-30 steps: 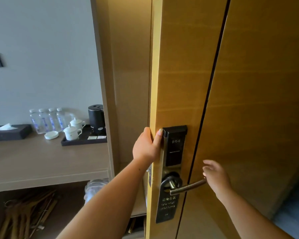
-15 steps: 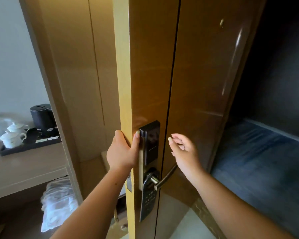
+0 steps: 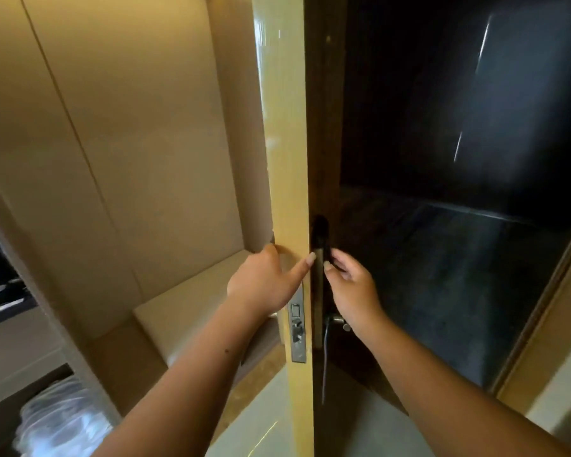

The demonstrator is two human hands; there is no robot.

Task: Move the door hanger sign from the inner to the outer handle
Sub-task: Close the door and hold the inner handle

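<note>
I see the wooden door (image 3: 285, 153) almost edge-on, its pale edge facing me. My left hand (image 3: 266, 283) grips that edge just above the metal latch plate (image 3: 297, 328), thumb across the edge. My right hand (image 3: 353, 291) is on the outer side, fingers apart and empty, fingertips at the dark lock panel (image 3: 320, 245). Below its wrist the outer handle (image 3: 337, 321) sticks out. The door hanger sign (image 3: 324, 364) hangs from that handle and shows only as a thin line, edge-on. The inner handle is hidden behind my left hand.
Beige wall panels and a ledge (image 3: 185, 301) fill the left side. A clear plastic bag (image 3: 56, 427) lies at lower left beside a counter with a dark tray (image 3: 0, 291). On the right is a dark corridor with blue carpet (image 3: 459, 291), bordered by the door frame (image 3: 541, 341).
The door has swung from showing its outer face to nearly edge-on. My right hand rose from the handle to the lock panel. My left hand kept its grip on the edge.
</note>
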